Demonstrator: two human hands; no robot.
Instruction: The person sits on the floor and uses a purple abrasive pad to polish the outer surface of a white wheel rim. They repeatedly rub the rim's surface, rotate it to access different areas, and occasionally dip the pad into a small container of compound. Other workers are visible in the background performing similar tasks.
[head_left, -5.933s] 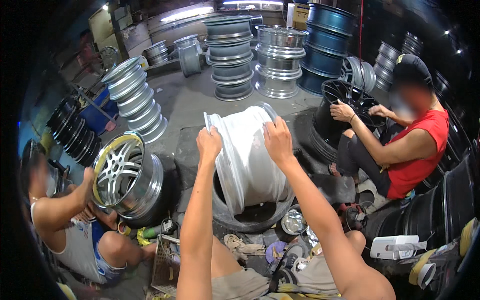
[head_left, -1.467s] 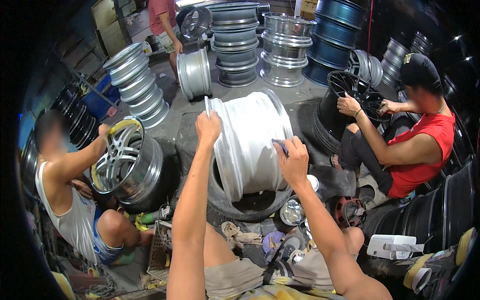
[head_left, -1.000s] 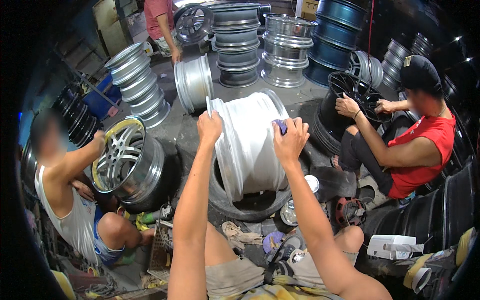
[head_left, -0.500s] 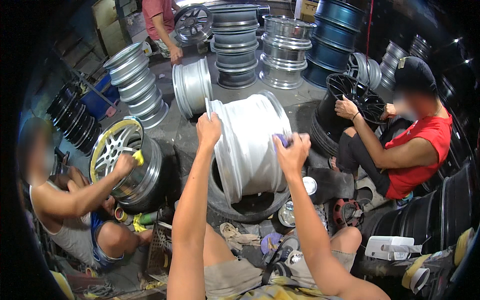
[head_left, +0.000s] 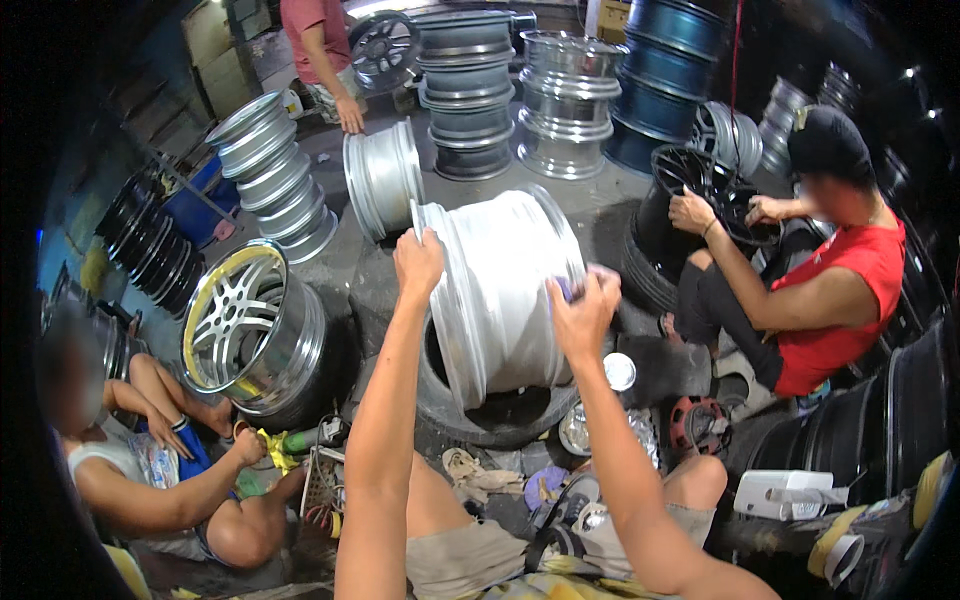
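On a black tire (head_left: 480, 432) lying flat at centre, between the person's forearms, sits the pale silver wheel rim (head_left: 505, 300), tilted, its barrel facing up toward the person. Left hand (head_left: 418, 262): clamped on the rim's left flange, fingers curled over the edge. Right hand (head_left: 588, 308): pinching a small purple pad (head_left: 566, 290) between thumb and fingers, at the barrel's right edge; can't tell how much of the pad is in contact.

Near the right forearm: white round lid (head_left: 619, 372), shiny metal bowl (head_left: 577, 430) beside the tire. Below the tire: beige rag (head_left: 480, 472), purple disc (head_left: 546, 486).

Left side: seated co-worker, hand at a yellow cloth (head_left: 280, 450), next to a polished spoked wheel (head_left: 240, 320) with a yellow-covered lip. Right side: co-worker in red top (head_left: 850, 300), both hands at a black spoked wheel (head_left: 670, 200). Behind: another silver rim (head_left: 385, 180), a standing person's hand (head_left: 349, 112) at its top edge.
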